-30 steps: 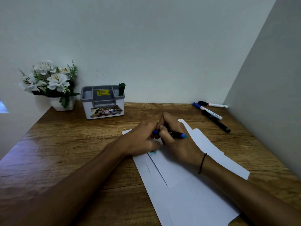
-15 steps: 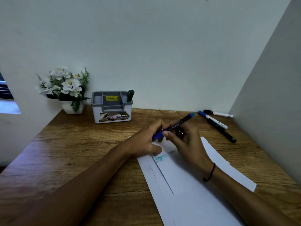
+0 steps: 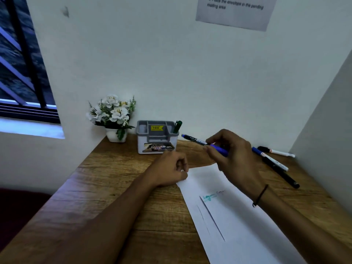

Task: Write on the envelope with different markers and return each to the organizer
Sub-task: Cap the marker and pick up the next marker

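My right hand [image 3: 235, 157] holds a blue marker [image 3: 198, 141] in the air, its far end pointing left toward the grey-and-white organizer [image 3: 157, 147] at the back of the desk. A green marker [image 3: 178, 126] stands in the organizer's right slot. My left hand [image 3: 171, 168] rests curled on the top left corner of the white envelope [image 3: 238, 221], holding nothing I can see. The envelope bears teal and faint writing near its upper part. The cap is on the blue marker.
Three more markers [image 3: 276, 162] lie on the wooden desk [image 3: 114, 187] at the right, near the side wall. A pot of white flowers [image 3: 114, 119] stands left of the organizer. A printed notice [image 3: 236, 10] hangs on the back wall; a window is at far left.
Both hands were together at the marker over the envelope. Now my right hand has lifted the blue marker up and back toward the organizer, and my left hand has let go and rests on the envelope.
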